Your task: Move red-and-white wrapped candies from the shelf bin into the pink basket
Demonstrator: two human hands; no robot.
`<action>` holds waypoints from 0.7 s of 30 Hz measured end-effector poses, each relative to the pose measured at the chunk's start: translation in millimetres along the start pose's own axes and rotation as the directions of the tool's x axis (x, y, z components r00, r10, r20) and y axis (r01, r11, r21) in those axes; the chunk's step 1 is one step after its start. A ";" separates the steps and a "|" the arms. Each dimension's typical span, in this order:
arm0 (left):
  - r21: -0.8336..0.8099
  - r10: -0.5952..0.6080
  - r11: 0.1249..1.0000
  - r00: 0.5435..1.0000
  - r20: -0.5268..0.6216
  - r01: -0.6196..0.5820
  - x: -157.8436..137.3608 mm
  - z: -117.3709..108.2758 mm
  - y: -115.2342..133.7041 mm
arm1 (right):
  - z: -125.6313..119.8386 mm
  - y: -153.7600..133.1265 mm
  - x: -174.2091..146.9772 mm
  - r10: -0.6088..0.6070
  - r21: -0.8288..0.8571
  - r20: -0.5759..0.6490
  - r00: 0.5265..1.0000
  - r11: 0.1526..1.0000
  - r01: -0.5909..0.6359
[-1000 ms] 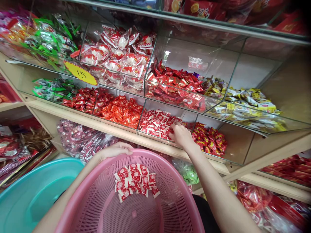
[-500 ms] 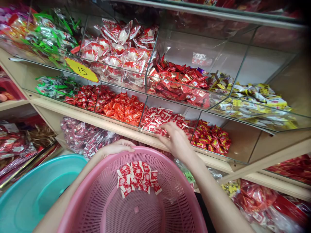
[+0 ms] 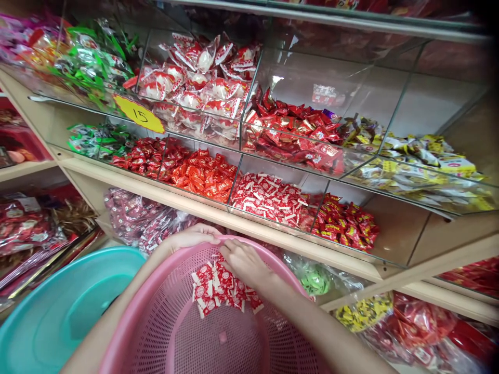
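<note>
Here, just below the frame's centre, my left hand (image 3: 193, 237) clasps the pink basket (image 3: 163, 296) by its rim, presumably for steadiness, while my right hand (image 3: 247, 265) curls over red-and-white packets (image 3: 208, 291) inside, gripping any or not, I cannot tell.

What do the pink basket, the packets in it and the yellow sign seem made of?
Pink basket: likely moulded plastic, soft sheen, with regular perforations. Red-and-white packets: thin printed wrap with flat ends, perhaps plastic film or coated paper; finish unclear. Yellow sign: probably card or paper, matte, flat with a jagged edge.
</note>
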State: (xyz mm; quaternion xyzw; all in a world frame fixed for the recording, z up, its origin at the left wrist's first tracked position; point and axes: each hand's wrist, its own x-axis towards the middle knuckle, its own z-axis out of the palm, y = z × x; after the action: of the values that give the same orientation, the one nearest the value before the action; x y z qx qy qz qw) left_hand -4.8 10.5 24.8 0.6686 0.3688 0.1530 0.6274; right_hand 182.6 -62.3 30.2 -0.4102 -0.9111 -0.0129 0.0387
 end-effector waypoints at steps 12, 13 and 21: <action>-0.012 -0.042 0.999 0.999 -0.014 0.041 -2.0 2.1 4.5 | 6.2 4.2 -11.3 0.080 0.189 0.030 0.996 0.978 -0.084; -0.017 -0.044 0.999 0.999 -0.015 0.044 -1.7 2.1 4.4 | 7.7 5.6 -12.3 0.084 0.209 0.034 0.996 0.974 -0.089; -0.066 -0.066 0.996 0.998 -0.012 0.065 -3.4 3.7 6.5 | -4.6 24.3 -19.5 0.144 0.388 -0.041 0.989 0.914 -0.117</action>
State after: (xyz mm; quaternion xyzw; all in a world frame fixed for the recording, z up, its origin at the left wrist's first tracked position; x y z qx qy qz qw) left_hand -2.7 5.8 31.2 0.6340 0.3897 0.1490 0.6511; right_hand 214.0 -61.0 33.0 -0.4539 -0.8646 0.1546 0.1505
